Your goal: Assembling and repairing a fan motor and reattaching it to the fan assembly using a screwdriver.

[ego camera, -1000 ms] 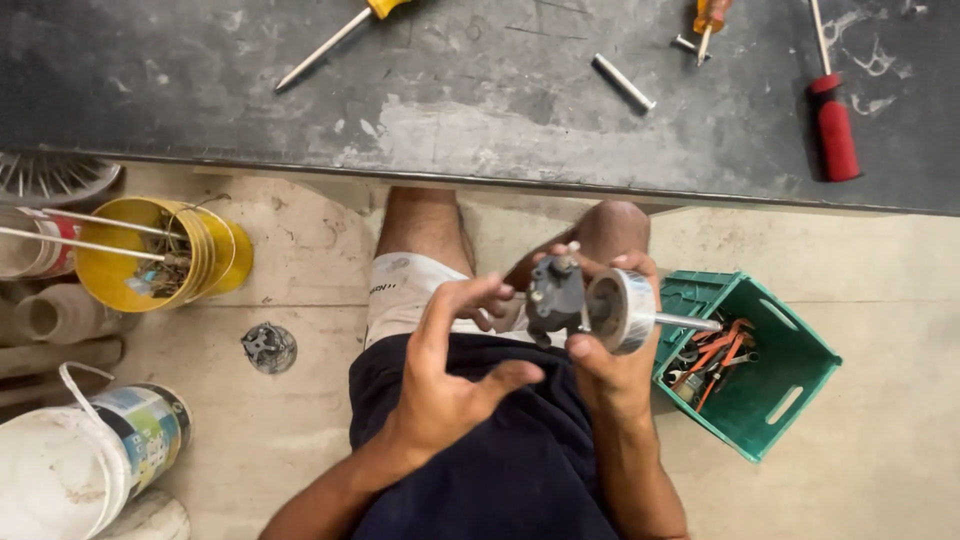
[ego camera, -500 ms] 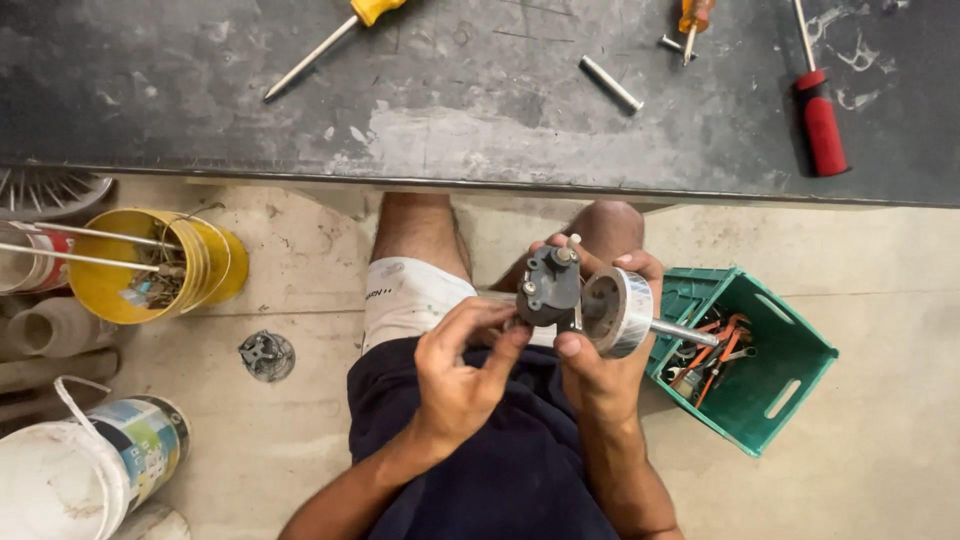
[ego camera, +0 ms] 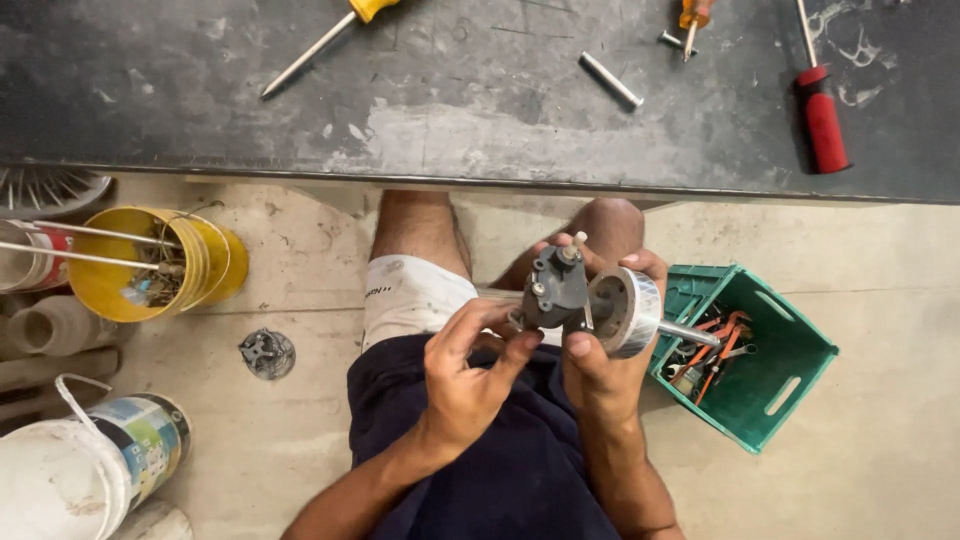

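Note:
Over my lap I hold a small motor part: a dark grey metal housing joined to a silver cylindrical rotor with a steel shaft sticking out to the right. My right hand grips the rotor from below, thumb on its front face. My left hand is curled beside it, with its fingertips touching the lower left of the housing. I am seated, bare knees under the edge of a dark workbench.
On the bench lie a yellow-handled screwdriver, a red-handled screwdriver, a metal pin and an orange-handled tool. A green crate of tools sits at my right. A yellow bucket, paint cans and a floor drain are left.
My left hand has closed in from an open spread onto the housing's lower left. The part has stayed in my right hand, shifted slightly.

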